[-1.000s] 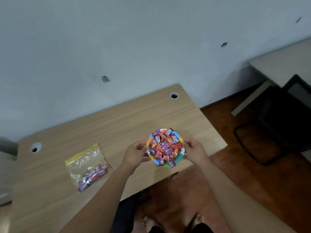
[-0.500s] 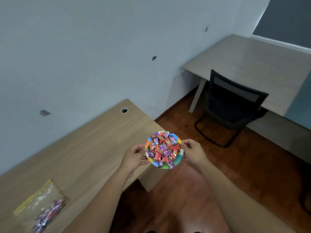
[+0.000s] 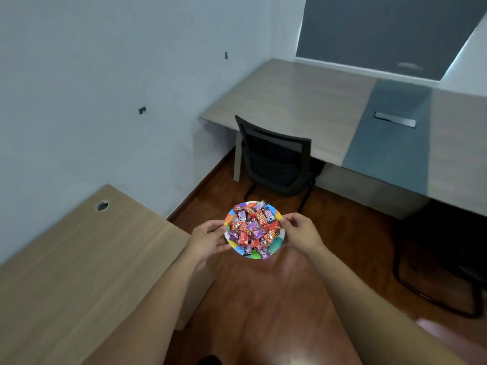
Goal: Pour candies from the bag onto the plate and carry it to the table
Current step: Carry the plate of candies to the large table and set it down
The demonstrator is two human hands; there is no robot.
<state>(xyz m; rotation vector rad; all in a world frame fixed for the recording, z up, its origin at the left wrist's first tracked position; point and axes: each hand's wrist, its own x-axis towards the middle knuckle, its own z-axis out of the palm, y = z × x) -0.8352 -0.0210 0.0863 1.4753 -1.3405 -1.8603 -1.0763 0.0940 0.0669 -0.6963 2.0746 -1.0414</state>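
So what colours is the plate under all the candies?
The plate is rainbow-patterned: blue, orange, yellow, green and purple patches, seen in the head view.

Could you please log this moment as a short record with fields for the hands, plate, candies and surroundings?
left hand: grips the plate's left edge
right hand: grips the plate's right edge
plate: colourful, held in the air above the wood floor
candies: wrapped, heaped on the plate
near desk: to the left
far desk: ahead, with a black chair at it
bag: not in view
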